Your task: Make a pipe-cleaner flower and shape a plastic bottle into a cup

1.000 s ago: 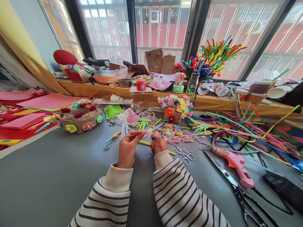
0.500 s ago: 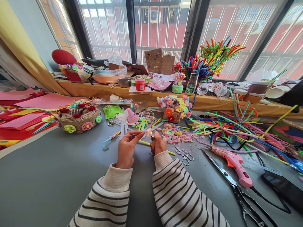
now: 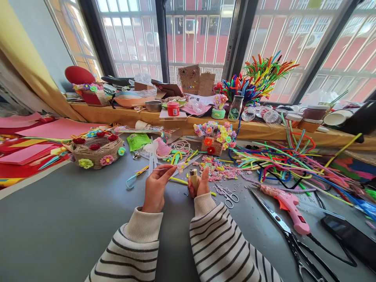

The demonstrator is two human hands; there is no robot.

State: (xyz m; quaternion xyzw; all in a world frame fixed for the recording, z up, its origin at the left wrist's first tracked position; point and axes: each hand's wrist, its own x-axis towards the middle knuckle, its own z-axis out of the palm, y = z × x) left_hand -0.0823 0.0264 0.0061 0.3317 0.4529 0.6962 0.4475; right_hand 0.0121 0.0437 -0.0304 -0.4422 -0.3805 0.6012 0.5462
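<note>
My left hand pinches a thin wire stem that ends in a small pink flower near my right hand. In my right hand I grip a yellow lighter held upright, thumb lifted beside it. Both hands hover over the grey table just in front of me. No flame shows at the lighter's top.
Small scissors, a pink glue gun and large black scissors lie to the right. Loose pipe cleaners spread further right. A woven flower basket sits left, pink paper sheets beyond it. A phone lies far right.
My right hand has turned and raised the lighter so more of it shows, thumb now off its top. The left hand and flower stem stay almost still.
</note>
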